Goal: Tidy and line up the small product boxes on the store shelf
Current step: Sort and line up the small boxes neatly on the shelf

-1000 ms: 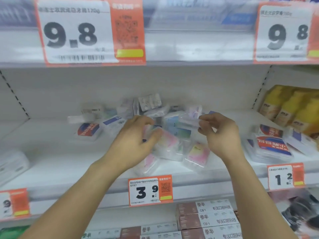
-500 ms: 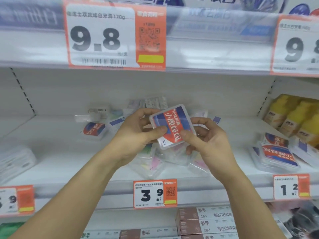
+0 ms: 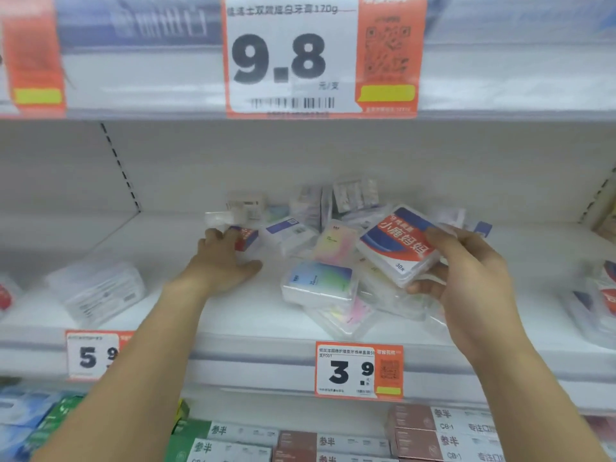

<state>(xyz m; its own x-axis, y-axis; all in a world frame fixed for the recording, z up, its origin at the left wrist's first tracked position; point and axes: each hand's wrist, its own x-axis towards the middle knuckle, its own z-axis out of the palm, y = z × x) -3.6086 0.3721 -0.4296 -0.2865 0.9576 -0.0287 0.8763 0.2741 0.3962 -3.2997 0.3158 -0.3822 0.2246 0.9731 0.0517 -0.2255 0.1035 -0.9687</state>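
Head view: right hand (image 3: pixel 466 278) gripped clear red-and-blue-labelled box (image 3: pixel 398 245), tilted; left hand (image 3: pixel 220 261), fingers extended, touched similar small box (image 3: pixel 246 237).

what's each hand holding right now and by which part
The right hand grips the red-and-blue box by its right edge and lower corner. The left hand reaches a second red-and-blue box; a grip cannot be told.

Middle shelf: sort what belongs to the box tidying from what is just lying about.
Job:
red-and-blue box held by right hand
small red box at left hand
jumbled clear boxes

Just lying about:
9.8 price tag
3.9 price tag
lower-shelf cartons
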